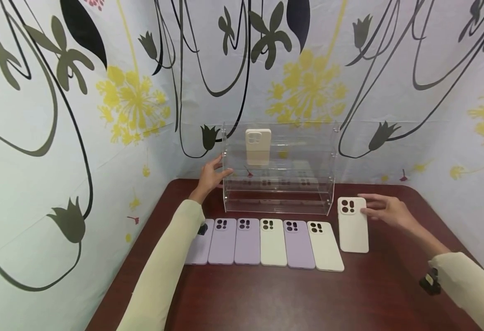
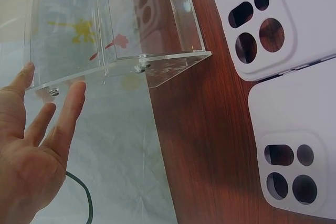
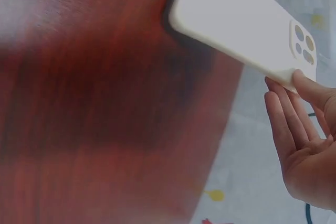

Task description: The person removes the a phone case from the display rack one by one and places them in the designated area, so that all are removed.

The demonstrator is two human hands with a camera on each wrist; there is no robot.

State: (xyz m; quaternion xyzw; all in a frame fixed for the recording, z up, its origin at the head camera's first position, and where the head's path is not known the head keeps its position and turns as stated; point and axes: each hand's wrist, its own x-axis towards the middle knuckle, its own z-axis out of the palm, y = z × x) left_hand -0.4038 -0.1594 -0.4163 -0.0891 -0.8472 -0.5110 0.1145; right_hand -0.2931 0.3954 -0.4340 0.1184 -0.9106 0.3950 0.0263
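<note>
My right hand pinches a white phone case by its upper right edge. In the right wrist view the thumb lies on the back of this case, near the camera holes, with the other fingers beneath. At the left side of a clear acrylic display stand, my left hand touches the side panel. Its fingers look fairly straight in the left wrist view. On the stand's upper part leans a cream phone case. In front lies a row of lilac cases and white cases.
The dark red wooden table extends toward me in front of the row. A patterned cloth hangs behind and at both sides. My left forearm partly covers the leftmost lilac case.
</note>
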